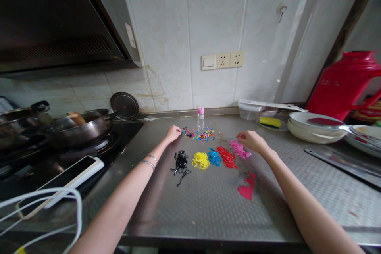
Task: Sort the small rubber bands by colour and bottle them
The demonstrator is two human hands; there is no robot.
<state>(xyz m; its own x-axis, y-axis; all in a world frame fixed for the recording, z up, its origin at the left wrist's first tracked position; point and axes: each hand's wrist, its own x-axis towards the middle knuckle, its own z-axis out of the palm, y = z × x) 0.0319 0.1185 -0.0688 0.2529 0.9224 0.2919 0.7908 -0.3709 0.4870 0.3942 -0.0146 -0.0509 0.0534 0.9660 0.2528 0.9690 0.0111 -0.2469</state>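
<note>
Thumb and fingers pinched together, my left hand is at the left end of a mixed heap of colored rubber bands. What it pinches is too small to make out. My right hand, its fingers closed, hovers by the upper right of the pink rubber bands; what is in it is hidden. Separate piles of black, yellow, blue and red rubber bands lie in a row between my arms. Behind the mixed heap stands a small clear bottle with a pink cap.
A torn red piece lies on the steel counter. On the left are a stove with pans, a phone-like device and white cables. Bowls, a knife and a red thermos stand right.
</note>
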